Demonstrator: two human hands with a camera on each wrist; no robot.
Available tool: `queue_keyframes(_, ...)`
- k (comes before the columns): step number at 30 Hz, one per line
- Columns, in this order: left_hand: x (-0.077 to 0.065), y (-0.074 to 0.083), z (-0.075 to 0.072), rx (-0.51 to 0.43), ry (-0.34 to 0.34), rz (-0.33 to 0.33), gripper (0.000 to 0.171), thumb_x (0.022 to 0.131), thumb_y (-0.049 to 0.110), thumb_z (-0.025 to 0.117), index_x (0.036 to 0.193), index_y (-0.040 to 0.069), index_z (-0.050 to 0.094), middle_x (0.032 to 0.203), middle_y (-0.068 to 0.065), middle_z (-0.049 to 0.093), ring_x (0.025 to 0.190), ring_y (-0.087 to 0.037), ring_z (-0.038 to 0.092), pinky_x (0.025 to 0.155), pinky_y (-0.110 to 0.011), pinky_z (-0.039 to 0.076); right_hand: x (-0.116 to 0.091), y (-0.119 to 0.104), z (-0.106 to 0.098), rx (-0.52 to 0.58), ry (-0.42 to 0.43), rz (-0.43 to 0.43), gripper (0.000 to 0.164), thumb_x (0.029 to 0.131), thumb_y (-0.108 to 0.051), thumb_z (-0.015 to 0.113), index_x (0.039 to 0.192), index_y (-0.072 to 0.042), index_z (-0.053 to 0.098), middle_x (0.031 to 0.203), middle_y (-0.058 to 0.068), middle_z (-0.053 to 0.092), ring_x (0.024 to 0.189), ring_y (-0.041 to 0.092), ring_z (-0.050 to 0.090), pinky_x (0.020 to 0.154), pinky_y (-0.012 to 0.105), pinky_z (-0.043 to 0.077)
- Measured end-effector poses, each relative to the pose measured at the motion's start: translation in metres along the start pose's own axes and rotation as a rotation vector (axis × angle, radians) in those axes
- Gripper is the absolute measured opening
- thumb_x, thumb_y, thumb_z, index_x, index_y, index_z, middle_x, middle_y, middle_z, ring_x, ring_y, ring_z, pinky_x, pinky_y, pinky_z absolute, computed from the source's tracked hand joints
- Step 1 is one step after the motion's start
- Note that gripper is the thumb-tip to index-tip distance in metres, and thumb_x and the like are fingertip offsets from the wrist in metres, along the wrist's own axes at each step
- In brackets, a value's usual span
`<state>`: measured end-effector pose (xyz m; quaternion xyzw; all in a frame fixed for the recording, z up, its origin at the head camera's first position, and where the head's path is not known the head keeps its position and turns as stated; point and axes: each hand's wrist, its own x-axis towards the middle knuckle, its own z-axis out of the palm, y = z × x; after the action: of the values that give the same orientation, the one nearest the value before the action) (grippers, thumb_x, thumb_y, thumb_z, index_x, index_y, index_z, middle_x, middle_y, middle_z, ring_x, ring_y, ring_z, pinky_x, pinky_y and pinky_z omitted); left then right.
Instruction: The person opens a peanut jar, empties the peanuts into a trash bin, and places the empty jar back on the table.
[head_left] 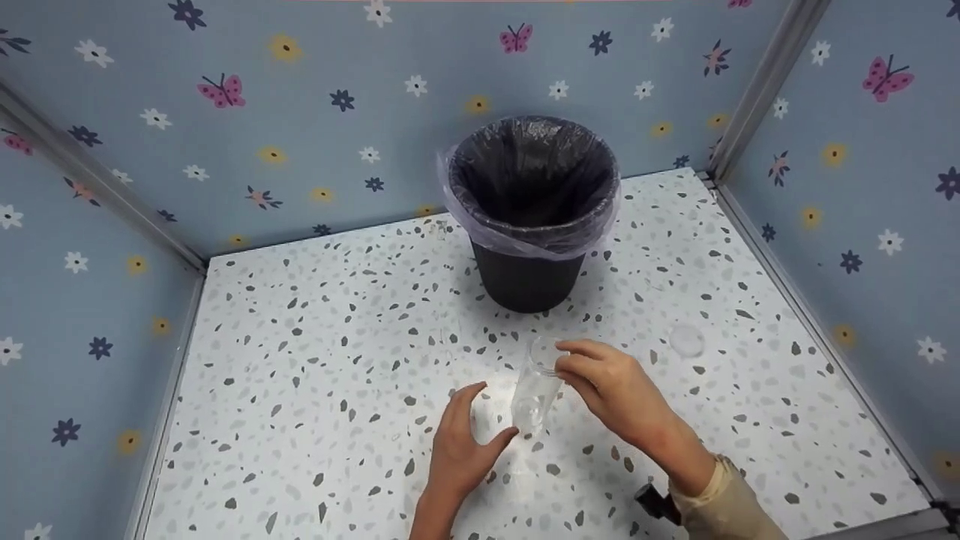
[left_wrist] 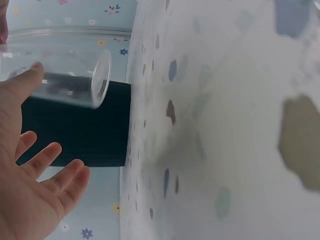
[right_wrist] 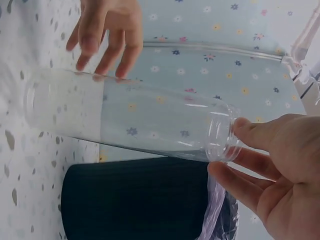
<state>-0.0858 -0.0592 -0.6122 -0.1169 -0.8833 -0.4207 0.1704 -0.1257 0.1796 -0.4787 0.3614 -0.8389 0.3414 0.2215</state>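
A clear, wide-mouthed cylindrical bottle [head_left: 536, 397] without a lid on its mouth is in the middle of the head view, tilted a little. My right hand [head_left: 619, 390] pinches it at the mouth rim, thumb and fingers on the rim in the right wrist view. Beside the bottle's lower part is my left hand [head_left: 459, 450], thumb and fingers spread apart. Its thumb tip comes close to the base; whether it touches I cannot tell. Inside the bottle [right_wrist: 155, 120] no contents can be made out. A clear round disc, like a lid [head_left: 686, 341], lies flat to the right.
Behind the bottle stands a black bin [head_left: 529, 281] with a thin purplish liner [head_left: 517, 244] folded over its rim. The speckled white tabletop [head_left: 300, 420] is bounded by blue panels [head_left: 285, 120] with flowers and butterflies. A small black object [head_left: 654, 501] sits by my right sleeve.
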Motion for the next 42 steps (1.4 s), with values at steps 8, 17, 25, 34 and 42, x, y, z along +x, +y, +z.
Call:
queue_keyframes(8, -0.01, -0.018, -0.021, 0.06, -0.005, -0.188, 0.072, 0.073, 0.038, 0.086, 0.132, 0.013, 0.054, 0.125, -0.001, 0.057, 0.118, -0.02, 0.055, 0.096, -0.041, 0.046, 0.0, 0.022, -0.006, -0.054, 0.026, -0.018, 0.011, 0.081, -0.002, 0.077, 0.088, -0.009, 0.073, 0.103, 0.007, 0.069, 0.098, 0.022, 0.066, 0.086, 0.029, 0.052)
queue_keyframes(17, -0.026, -0.043, -0.046, 0.063, 0.042, -0.319, 0.071, 0.077, 0.031, 0.083, 0.136, 0.007, 0.051, 0.13, -0.007, 0.056, 0.12, -0.025, 0.053, 0.101, -0.043, 0.042, -0.001, 0.037, -0.011, -0.116, -0.023, 0.0, 0.013, 0.08, 0.0, 0.078, 0.089, -0.007, 0.073, 0.101, 0.009, 0.069, 0.095, 0.024, 0.067, 0.082, 0.031, 0.054)
queue_keyframes(25, -0.041, -0.052, -0.051, 0.071, 0.067, -0.385, 0.067, 0.077, 0.024, 0.084, 0.133, 0.004, 0.052, 0.127, -0.011, 0.057, 0.119, -0.028, 0.052, 0.1, -0.047, 0.041, -0.007, 0.042, -0.011, -0.149, -0.078, 0.018, 0.016, 0.079, -0.001, 0.079, 0.093, -0.007, 0.075, 0.101, 0.01, 0.069, 0.097, 0.025, 0.065, 0.084, 0.034, 0.053)
queue_keyframes(34, -0.038, -0.048, -0.055, 0.219, 0.062, -0.337, 0.073, 0.074, 0.033, 0.085, 0.134, 0.006, 0.053, 0.126, -0.013, 0.057, 0.117, -0.033, 0.053, 0.098, -0.049, 0.041, -0.009, 0.042, -0.01, -0.169, -0.095, 0.035, 0.016, 0.078, -0.001, 0.079, 0.092, -0.007, 0.075, 0.097, 0.009, 0.069, 0.095, 0.024, 0.065, 0.083, 0.033, 0.054)
queue_keyframes(42, -0.037, -0.041, -0.06, 0.418, -0.045, -0.398, 0.082, 0.072, 0.046, 0.081, 0.14, 0.01, 0.051, 0.137, -0.022, 0.048, 0.134, -0.051, 0.028, 0.105, -0.065, 0.023, -0.013, 0.039, -0.006, -0.178, -0.086, 0.026, 0.014, 0.077, -0.003, 0.08, 0.087, -0.009, 0.072, 0.095, 0.004, 0.069, 0.093, 0.021, 0.064, 0.08, 0.033, 0.054)
